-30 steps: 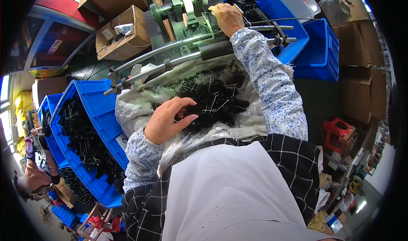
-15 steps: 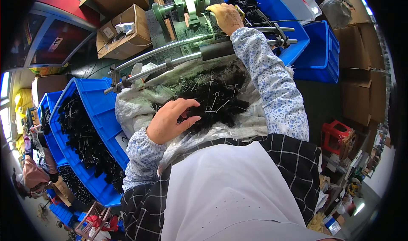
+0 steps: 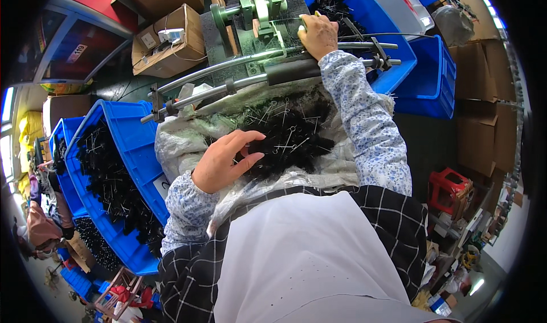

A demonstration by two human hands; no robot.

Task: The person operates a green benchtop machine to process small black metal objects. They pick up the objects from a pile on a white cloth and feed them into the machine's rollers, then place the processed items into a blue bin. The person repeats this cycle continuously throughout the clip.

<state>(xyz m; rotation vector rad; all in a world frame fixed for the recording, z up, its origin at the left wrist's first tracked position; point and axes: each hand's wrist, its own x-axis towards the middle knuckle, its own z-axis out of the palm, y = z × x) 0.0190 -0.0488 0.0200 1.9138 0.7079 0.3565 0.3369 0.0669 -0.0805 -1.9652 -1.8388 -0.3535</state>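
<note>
My left hand (image 3: pixel 222 159) hovers at the left edge of a pile of black bristle brushes (image 3: pixel 290 140) with wire stems and looped ends. Its thumb and forefinger are apart, and nothing shows between them. The pile lies on a whitish woven sack (image 3: pixel 182 143) over my lap. Farther off, my right hand (image 3: pixel 319 35) is closed beside the green machine (image 3: pixel 261 21), above the dark sleeve (image 3: pixel 293 70) on the metal rails. Something yellow shows at its fingertips. Whatever those fingers hold is hidden.
A blue bin (image 3: pixel 128 129) of black brushes stands at my left, and another blue bin (image 3: pixel 387 26) with brushes lies beyond my right hand. Curved metal rails (image 3: pixel 199 98) cross in front of me. A cardboard box (image 3: pixel 171 49) sits left of the machine, a red stool (image 3: pixel 447 189) at right.
My right hand has shifted slightly right and nearer, with its fingers more curled. My left hand has hardly moved over the pile. The view has tilted a little.
</note>
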